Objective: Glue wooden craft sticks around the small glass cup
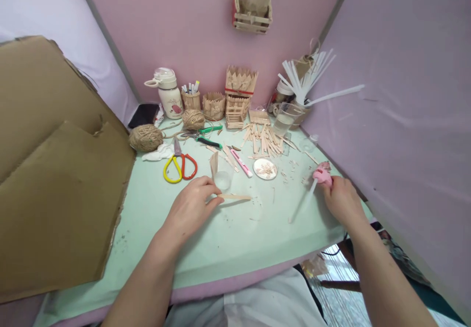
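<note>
1. One green table [154, 248] is the biggest thing. Everything below stands or lies on it, or is held over it.
2. One big brown cardboard [62, 185] leans at the left and blocks that side.
3. Two hands are here. The left hand [195, 204] pinches with its thumb and fingers close together. The right hand [343, 202] has its fingers curled around one pink glue gun [322, 175], near the right edge. A pale rod pokes out of the gun, down and to the left, but it is blurry.
4. One white bottle [171, 99] stands at the back.
5. Two balls of string sit near it: a big ball [146, 138] and a smaller ball [193, 119].
6. One pair of scissors [180, 166] lies beyond the left hand, with its tip pointing away.
7. One pair of pliers [209, 139] lies behind the scissors.
8. One small clear cup [223, 180] stands just past the left fingers, with thin wood standing up at its left side.
9. One thin wood stick [237, 197] is in the left hand, near the middle. It is long from left to right, and its free end points right. I cannot tell if it touches the table.
10. Loose sticks [267, 140] lie behind, too jumbled to count.
</note>
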Tool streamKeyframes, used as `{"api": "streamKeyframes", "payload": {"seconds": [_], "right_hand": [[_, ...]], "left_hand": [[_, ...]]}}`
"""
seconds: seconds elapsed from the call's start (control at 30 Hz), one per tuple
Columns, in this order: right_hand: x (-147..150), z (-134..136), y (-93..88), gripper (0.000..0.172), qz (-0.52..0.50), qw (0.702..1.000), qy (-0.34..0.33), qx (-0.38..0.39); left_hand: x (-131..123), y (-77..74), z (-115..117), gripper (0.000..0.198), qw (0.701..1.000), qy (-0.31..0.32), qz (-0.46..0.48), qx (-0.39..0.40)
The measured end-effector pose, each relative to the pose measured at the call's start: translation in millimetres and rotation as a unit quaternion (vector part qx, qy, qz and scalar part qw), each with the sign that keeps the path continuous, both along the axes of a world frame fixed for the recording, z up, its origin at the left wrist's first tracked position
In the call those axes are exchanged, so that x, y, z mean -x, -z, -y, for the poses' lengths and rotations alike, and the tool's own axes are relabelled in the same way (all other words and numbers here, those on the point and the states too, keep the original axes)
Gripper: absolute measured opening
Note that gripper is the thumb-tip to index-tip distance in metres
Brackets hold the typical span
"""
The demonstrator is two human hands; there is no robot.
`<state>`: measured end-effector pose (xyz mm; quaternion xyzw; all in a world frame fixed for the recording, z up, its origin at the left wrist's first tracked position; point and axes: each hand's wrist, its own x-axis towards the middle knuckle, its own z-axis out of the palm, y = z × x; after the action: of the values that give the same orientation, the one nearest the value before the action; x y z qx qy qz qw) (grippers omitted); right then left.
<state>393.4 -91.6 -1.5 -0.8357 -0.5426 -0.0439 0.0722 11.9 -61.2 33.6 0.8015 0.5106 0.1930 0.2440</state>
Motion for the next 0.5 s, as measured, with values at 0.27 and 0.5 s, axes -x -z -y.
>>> {"api": "streamKeyframes", "payload": {"seconds": [0.27,0.5], "right_hand": [[30,15,-7.0,0.035,0.031,0.979,-0.100,-0.175],[181,14,-30.9,0.015,-0.125,0.844,-0.471,-0.225]], "left_hand": [[0,4.3,2,0.011,1.000,0.002,0.003,-0.029],[-3,8.0,2,0.018,0.992,0.042,-0.022,-0.117]]}}
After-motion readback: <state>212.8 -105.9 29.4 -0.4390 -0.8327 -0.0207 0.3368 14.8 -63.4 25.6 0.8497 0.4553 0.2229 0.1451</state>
